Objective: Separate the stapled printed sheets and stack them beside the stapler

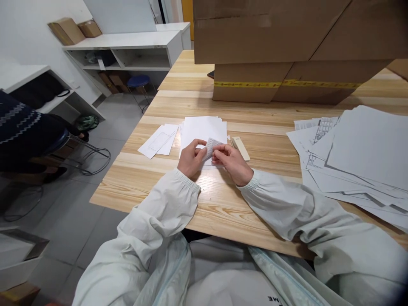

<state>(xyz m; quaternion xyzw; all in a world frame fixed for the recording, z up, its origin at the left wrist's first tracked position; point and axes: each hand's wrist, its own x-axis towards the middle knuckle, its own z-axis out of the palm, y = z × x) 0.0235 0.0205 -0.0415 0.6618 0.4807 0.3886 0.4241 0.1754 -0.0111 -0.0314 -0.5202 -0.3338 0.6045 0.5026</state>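
Both hands meet over the near end of a stack of white paper (204, 126) on the wooden table. My left hand (192, 158) pinches the left edge of a small printed paper slip (211, 145). Thumb and fingertips of my right hand (234, 163) are closed on the slip's right side, covering part of it. Just beyond my right hand lies a cream stapler (241, 148), touching neither hand as far as I can see. Left of the stack, two narrow white sheets (159, 140) overlap, one bearing a faint printed outline.
Large cardboard boxes (251, 83) with yellow tape stand stacked at the table's back. A wide pile of loose printed sheets (366, 148) spreads on the right. Beyond the table's left edge are a blue stool (139, 81), white shelves (127, 40) and a seated person (22, 131).
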